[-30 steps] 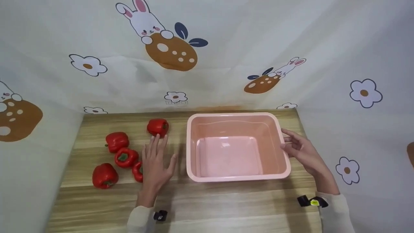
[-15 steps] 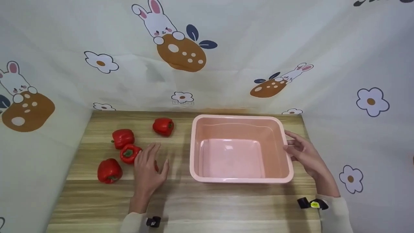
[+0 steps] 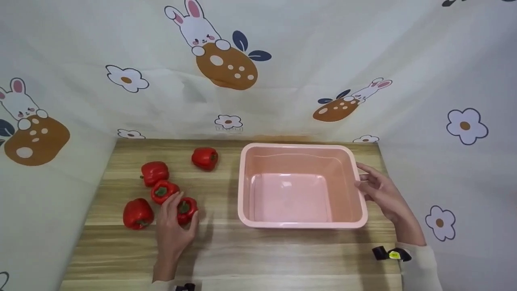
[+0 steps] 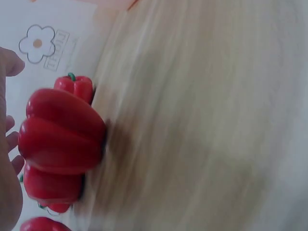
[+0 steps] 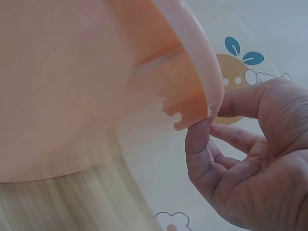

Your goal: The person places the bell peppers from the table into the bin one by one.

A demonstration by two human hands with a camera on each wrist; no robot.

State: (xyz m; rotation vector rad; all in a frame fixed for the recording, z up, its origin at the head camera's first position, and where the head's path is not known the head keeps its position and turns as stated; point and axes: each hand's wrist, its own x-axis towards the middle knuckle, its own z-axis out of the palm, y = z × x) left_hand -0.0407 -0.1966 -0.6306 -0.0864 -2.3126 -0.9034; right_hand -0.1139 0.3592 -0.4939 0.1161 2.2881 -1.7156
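My left hand [image 3: 173,228] is around a red bell pepper [image 3: 187,210], fingers on its far left side and thumb at its right. In the left wrist view the thumb [image 4: 12,62] stands apart from the large pepper [image 4: 62,132], and fingertips show behind it; whether they touch it I cannot tell. With thumb and fingers my right hand [image 3: 383,196] pinches the right rim of a pink plastic basin [image 3: 303,224]. The right wrist view shows that pinch at the basin's rim [image 5: 207,62] up close. The basin holds nothing.
Other red bell peppers lie at left: one beside the held-over pepper [image 3: 163,191], one behind it [image 3: 155,173], one nearer the left edge [image 3: 137,213], one at the back [image 3: 204,158]. A patterned sheet [image 3: 291,60] encloses the wooden table [image 3: 250,258].
My left hand has come back toward the body and left, from the back pepper to the near one, which now shows between thumb and fingers. The right hand keeps its pinch on the basin.
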